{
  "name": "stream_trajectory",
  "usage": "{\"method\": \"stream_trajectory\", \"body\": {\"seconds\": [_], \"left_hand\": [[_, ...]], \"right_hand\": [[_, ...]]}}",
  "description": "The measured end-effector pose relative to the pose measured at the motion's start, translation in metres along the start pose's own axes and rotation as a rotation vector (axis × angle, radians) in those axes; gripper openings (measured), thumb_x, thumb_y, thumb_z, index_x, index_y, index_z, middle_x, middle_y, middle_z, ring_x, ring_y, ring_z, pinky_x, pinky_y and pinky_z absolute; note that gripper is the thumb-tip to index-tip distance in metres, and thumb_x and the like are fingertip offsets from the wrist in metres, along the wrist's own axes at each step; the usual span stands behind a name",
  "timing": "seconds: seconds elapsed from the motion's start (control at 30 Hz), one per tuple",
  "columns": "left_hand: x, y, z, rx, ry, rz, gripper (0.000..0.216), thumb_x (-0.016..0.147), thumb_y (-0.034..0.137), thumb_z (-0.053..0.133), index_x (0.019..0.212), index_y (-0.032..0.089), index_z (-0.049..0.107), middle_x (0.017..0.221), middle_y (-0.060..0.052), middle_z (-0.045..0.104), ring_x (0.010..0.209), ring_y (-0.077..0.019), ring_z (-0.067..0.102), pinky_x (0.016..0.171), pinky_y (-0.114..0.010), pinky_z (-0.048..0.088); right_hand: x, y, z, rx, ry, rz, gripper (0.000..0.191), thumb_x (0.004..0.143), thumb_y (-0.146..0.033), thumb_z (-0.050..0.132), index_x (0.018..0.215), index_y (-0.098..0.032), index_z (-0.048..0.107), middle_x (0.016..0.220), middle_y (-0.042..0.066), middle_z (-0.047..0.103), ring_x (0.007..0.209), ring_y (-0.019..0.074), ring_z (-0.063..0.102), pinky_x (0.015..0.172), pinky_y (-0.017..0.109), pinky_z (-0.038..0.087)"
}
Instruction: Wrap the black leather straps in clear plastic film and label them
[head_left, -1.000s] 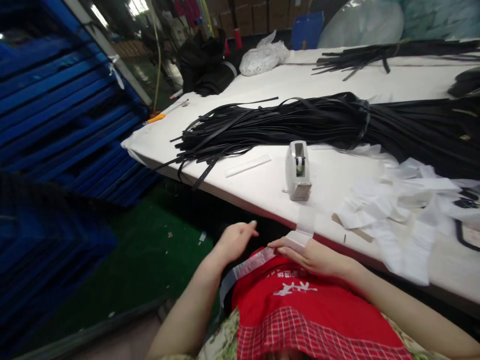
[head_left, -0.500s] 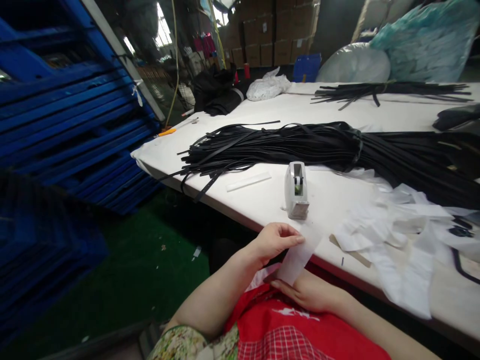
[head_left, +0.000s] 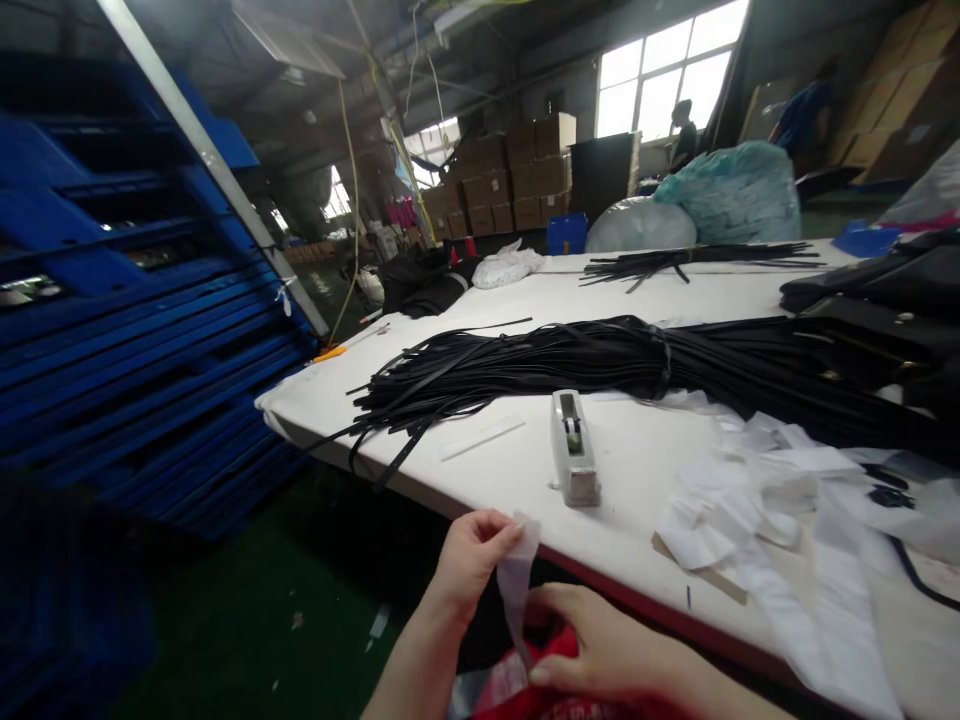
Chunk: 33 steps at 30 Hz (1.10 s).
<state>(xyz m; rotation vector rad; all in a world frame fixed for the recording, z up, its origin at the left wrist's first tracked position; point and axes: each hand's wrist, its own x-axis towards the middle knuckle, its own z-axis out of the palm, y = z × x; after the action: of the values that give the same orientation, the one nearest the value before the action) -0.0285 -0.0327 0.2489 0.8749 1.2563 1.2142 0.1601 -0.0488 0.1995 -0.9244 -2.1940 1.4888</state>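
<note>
My left hand (head_left: 480,550) pinches the top of a thin, translucent white strip (head_left: 516,580) between thumb and fingers, just off the table's front edge. The strip hangs down, slightly twisted, towards my lap. My right hand (head_left: 585,640) is curled around its lower end, above a red apron (head_left: 555,705); the exact grip there is partly hidden. A grey-white tape dispenser (head_left: 576,460) stands on the table beyond my hands. Left of it lies a flat white strip (head_left: 482,438). To the right, long white strips (head_left: 750,510) lie in a loose tangle.
A tied bundle of long black straps (head_left: 525,365) lies across the white table (head_left: 637,540), with a smaller bundle (head_left: 690,260) behind. Blue pallets (head_left: 187,370) are stacked at left. An orange-handled tool (head_left: 330,354) lies at the table's left corner. Two people are in the background.
The view has tilted up. My left hand has shifted left along with the strip, which was spread flat and wide before and now hangs narrower and twisted. My right hand stays at its lower end.
</note>
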Motion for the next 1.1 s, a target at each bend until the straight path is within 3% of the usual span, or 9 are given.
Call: {"method": "stream_trajectory", "body": {"seconds": [0.17, 0.27, 0.4, 0.57, 0.73, 0.83, 0.9, 1.03, 1.1], "left_hand": [[-0.023, 0.008, -0.011, -0.005, 0.053, 0.046, 0.036, 0.055, 0.038, 0.091, 0.062, 0.013, 0.066, 0.058, 0.0, 0.064, 0.053, -0.0081, 0.052, 0.054, -0.02, 0.04], [-0.041, 0.008, -0.009, -0.032, 0.076, 0.043, 0.037, 0.056, 0.038, 0.09, 0.065, 0.012, 0.066, 0.059, 0.0, 0.064, 0.053, -0.0082, 0.053, 0.053, -0.019, 0.04], [-0.059, 0.003, -0.009, -0.126, 0.131, 0.077, 0.037, 0.061, 0.04, 0.088, 0.073, 0.013, 0.066, 0.066, 0.0, 0.065, 0.059, -0.0093, 0.056, 0.057, -0.02, 0.043], [-0.063, -0.003, -0.012, -0.025, 0.047, 0.13, 0.038, 0.068, 0.046, 0.082, 0.083, 0.012, 0.073, 0.075, -0.006, 0.069, 0.067, -0.0139, 0.06, 0.065, -0.024, 0.047], [-0.046, -0.003, -0.013, 0.054, 0.239, 0.186, 0.036, 0.067, 0.048, 0.081, 0.07, 0.013, 0.071, 0.067, -0.003, 0.067, 0.062, -0.0131, 0.057, 0.06, -0.023, 0.044], [-0.03, -0.002, -0.021, 0.004, 0.303, 0.159, 0.04, 0.064, 0.05, 0.082, 0.069, 0.014, 0.067, 0.063, -0.001, 0.063, 0.057, -0.0112, 0.053, 0.056, -0.022, 0.041], [-0.02, -0.003, -0.031, 0.039, 0.357, 0.168, 0.042, 0.067, 0.054, 0.079, 0.072, 0.014, 0.065, 0.062, 0.0, 0.06, 0.056, -0.0106, 0.05, 0.054, -0.022, 0.039], [-0.011, -0.012, -0.054, 0.256, 0.521, 0.249, 0.043, 0.08, 0.059, 0.064, 0.072, 0.017, 0.062, 0.064, 0.001, 0.056, 0.06, -0.0119, 0.049, 0.058, -0.023, 0.039], [-0.014, -0.019, -0.062, 0.322, 0.553, 0.226, 0.046, 0.082, 0.061, 0.06, 0.068, 0.018, 0.06, 0.061, 0.001, 0.053, 0.059, -0.0123, 0.047, 0.058, -0.024, 0.038]], "right_hand": [[0.02, -0.015, 0.002, 0.126, 0.064, -0.146, 0.049, 0.073, -0.04, 0.076, 0.115, -0.018, 0.067, 0.107, 0.008, 0.071, 0.089, 0.0233, 0.064, 0.078, 0.032, 0.051], [0.031, -0.026, 0.013, 0.279, 0.092, -0.184, 0.03, 0.083, -0.041, 0.066, 0.098, -0.015, 0.072, 0.09, 0.006, 0.072, 0.076, 0.019, 0.062, 0.069, 0.03, 0.049], [0.036, -0.031, 0.024, 0.416, 0.107, -0.151, 0.034, 0.088, -0.045, 0.057, 0.081, -0.015, 0.073, 0.069, 0.002, 0.067, 0.062, 0.0151, 0.056, 0.059, 0.027, 0.045], [0.04, -0.024, 0.025, 0.369, 0.14, -0.146, 0.027, 0.085, -0.037, 0.06, 0.071, -0.016, 0.069, 0.064, 0.001, 0.065, 0.059, 0.015, 0.055, 0.057, 0.026, 0.043], [0.042, -0.028, 0.014, 0.201, -0.021, -0.093, 0.02, 0.083, -0.024, 0.055, 0.079, -0.016, 0.073, 0.073, 0.003, 0.072, 0.065, 0.0175, 0.061, 0.059, 0.027, 0.045], [0.044, -0.034, -0.019, -0.015, -0.081, -0.115, 0.022, 0.083, -0.026, 0.06, 0.097, -0.019, 0.075, 0.092, 0.005, 0.076, 0.079, 0.021, 0.067, 0.071, 0.03, 0.05], [0.051, -0.032, -0.06, -0.148, -0.028, -0.126, 0.025, 0.086, -0.033, 0.06, 0.102, -0.021, 0.075, 0.098, 0.006, 0.076, 0.085, 0.0228, 0.068, 0.078, 0.033, 0.052], [0.088, 0.001, -0.176, -0.378, 0.244, -0.018, 0.033, 0.09, -0.045, 0.054, 0.102, -0.022, 0.074, 0.102, 0.007, 0.076, 0.091, 0.0245, 0.069, 0.082, 0.033, 0.052], [0.112, 0.027, -0.233, -0.649, 0.421, 0.164, 0.033, 0.091, -0.044, 0.051, 0.105, -0.024, 0.074, 0.101, 0.005, 0.076, 0.091, 0.0234, 0.069, 0.08, 0.031, 0.051]]}}
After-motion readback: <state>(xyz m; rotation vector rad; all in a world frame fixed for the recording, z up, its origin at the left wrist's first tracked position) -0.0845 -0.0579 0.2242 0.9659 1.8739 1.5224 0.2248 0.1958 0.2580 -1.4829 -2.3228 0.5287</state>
